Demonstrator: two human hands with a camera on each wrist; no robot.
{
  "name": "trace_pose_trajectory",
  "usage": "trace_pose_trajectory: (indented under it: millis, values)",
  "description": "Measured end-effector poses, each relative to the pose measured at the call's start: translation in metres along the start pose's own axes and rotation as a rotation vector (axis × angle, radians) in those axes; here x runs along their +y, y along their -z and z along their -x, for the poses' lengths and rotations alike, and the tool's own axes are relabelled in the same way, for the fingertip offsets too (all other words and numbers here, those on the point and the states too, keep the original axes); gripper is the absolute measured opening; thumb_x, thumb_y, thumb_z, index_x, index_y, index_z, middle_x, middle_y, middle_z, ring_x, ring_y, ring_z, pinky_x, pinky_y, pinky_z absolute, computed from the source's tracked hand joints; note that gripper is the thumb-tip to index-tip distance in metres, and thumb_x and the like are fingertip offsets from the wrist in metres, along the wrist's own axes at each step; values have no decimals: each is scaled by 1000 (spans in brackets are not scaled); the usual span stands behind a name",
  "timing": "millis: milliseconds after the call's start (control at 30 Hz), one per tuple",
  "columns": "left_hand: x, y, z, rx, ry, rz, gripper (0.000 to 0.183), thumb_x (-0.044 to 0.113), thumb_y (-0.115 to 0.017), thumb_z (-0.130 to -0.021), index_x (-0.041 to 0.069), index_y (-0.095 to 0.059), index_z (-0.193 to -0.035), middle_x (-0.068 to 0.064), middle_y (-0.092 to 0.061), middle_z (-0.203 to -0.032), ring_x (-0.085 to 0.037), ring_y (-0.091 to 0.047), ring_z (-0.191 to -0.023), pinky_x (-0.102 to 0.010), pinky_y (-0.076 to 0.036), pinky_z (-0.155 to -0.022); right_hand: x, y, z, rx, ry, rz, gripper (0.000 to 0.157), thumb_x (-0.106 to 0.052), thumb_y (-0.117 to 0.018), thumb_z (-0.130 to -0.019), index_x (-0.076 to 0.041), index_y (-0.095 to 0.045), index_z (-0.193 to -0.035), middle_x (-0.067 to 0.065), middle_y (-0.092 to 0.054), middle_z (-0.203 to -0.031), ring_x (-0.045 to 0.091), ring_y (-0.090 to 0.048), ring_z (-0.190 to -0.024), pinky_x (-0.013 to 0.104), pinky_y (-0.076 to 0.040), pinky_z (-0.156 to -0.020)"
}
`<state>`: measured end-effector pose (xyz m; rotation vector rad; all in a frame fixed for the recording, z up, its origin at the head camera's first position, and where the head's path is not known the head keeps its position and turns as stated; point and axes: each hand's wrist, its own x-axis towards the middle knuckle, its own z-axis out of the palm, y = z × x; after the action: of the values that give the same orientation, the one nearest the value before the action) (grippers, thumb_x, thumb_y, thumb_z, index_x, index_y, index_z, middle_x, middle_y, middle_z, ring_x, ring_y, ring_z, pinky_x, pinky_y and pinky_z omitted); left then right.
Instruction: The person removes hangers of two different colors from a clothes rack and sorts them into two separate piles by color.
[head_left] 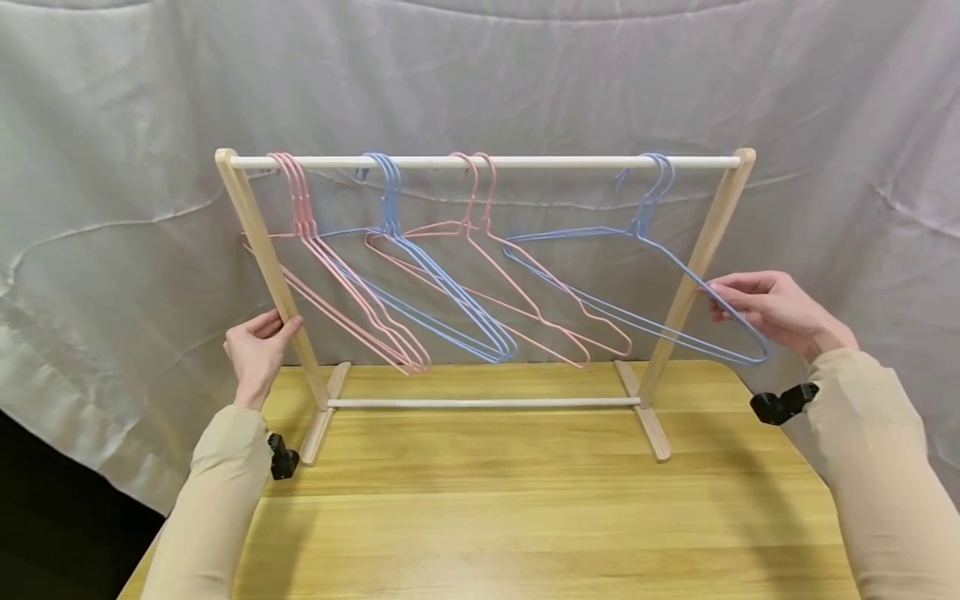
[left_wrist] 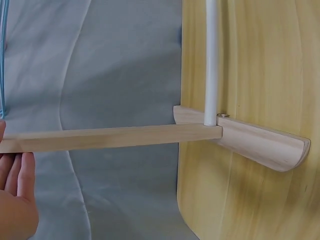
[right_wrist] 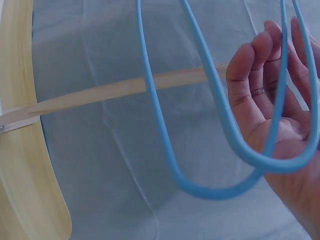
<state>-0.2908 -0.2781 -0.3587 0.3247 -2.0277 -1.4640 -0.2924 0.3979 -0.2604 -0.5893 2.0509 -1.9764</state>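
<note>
In the head view, we see a wooden rack (head_left: 573, 162) standing along the far edge of the tabletop (head_left: 525, 517), its feet near the far left and far right corners. From its white top rail hang, left to right, a pink cluster (head_left: 303, 227), a blue cluster (head_left: 390, 225), a pink pair (head_left: 468, 223) and a blue pair (head_left: 639, 225), whose right ends reach toward the far right corner. The left hand (head_left: 258, 346) grips the left upright (head_left: 258, 237). The right hand (head_left: 780, 312) is just beside the right upright (head_left: 717, 221), fingers bent, at the front blue hanger's sloping wire; we cannot tell whether they pinch it.

In the left wrist view, we find the upright between thumb and fingers, and the lower bar (left_wrist: 211, 65) meeting it at the foot (left_wrist: 267, 145).

In the right wrist view, blue wire loops cross before the curled fingers (right_wrist: 262, 50).

We judge the rack light and stiff, best held by both uprights; the hangers look light, springy and slick, so we would take each near its neck.
</note>
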Motion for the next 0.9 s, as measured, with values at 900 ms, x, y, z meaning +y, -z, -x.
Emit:
trace_pose_trajectory:
  millis: [900]
  values:
    - [2, -3, -4, 36, 9, -69, 36, 21, -79, -87, -2, -74, -115, -18, -67, -107, 28, -51, -61, -2, -43, -67, -10, -22, 9, 361, 65, -17, 21, 4, -62, -95, -11, -78, -96, -4, -78, -85, 6, -68, -73, 17, -55, -68]
